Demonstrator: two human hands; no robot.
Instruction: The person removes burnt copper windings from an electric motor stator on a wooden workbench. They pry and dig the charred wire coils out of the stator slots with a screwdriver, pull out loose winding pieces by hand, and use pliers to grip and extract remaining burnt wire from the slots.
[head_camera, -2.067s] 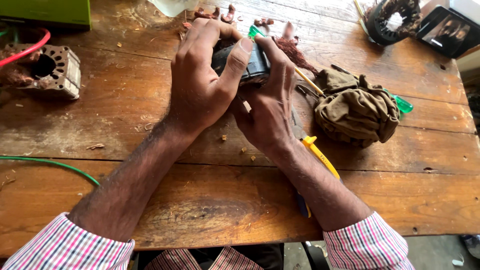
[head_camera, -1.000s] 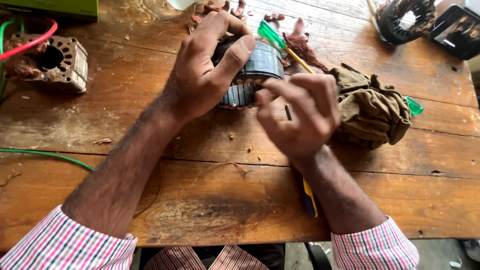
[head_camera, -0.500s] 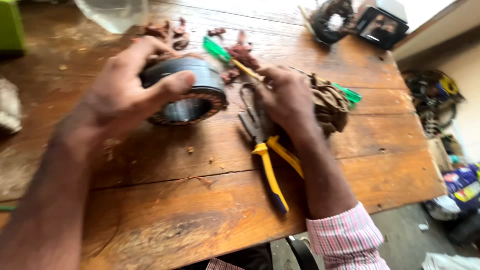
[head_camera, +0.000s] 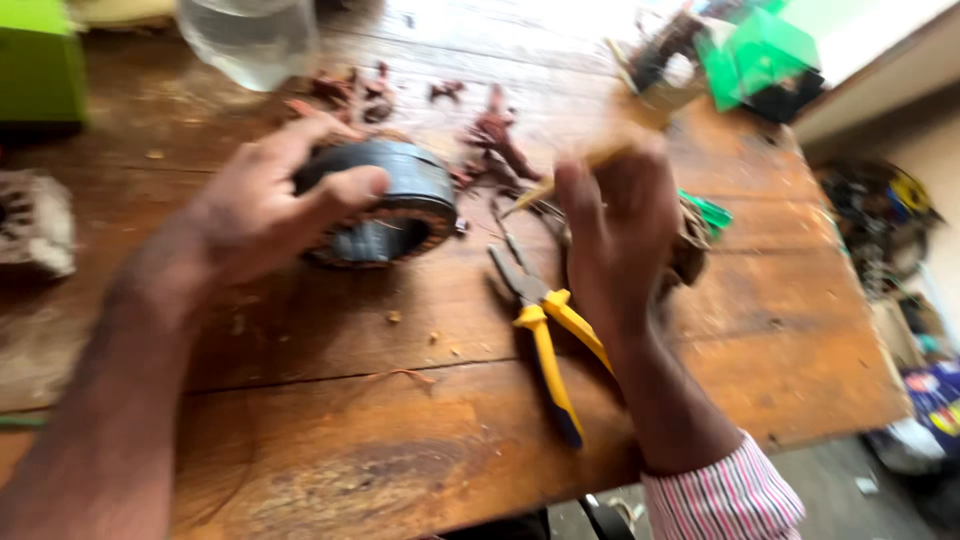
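Stator ring (head_camera: 385, 205), dark and round, lying on the wooden bench (head_camera: 330, 420) left of centre, a little far of the middle; left hand (head_camera: 265, 205) clamped over it, thumb across the near rim, fingers over the far side. Right hand (head_camera: 620, 225) raised just right of the ring, fingers closed together on a thin pale stick-like tool (head_camera: 560, 180) whose tip points toward the ring; heavy motion blur, tool type not certain. Step in hand, by judgement: bracing the ring while bringing the tool to its windings or slots. Next move would call for a firm left grip and the tip steered into the ring's inside without slipping off. Yellow-handled pliers (head_camera: 545, 330) flat on the bench, near the right wrist, untouched. Reddish wire scraps (head_camera: 495, 140) scattered far of the ring. Containers: clear glass jar or bottle (head_camera: 245, 35) at the far left edge, contents not discernible; green box (head_camera: 40, 65) far left, closed or cropped, inside not visible. Brownish rag (head_camera: 695, 240) mostly hidden behind the right hand.
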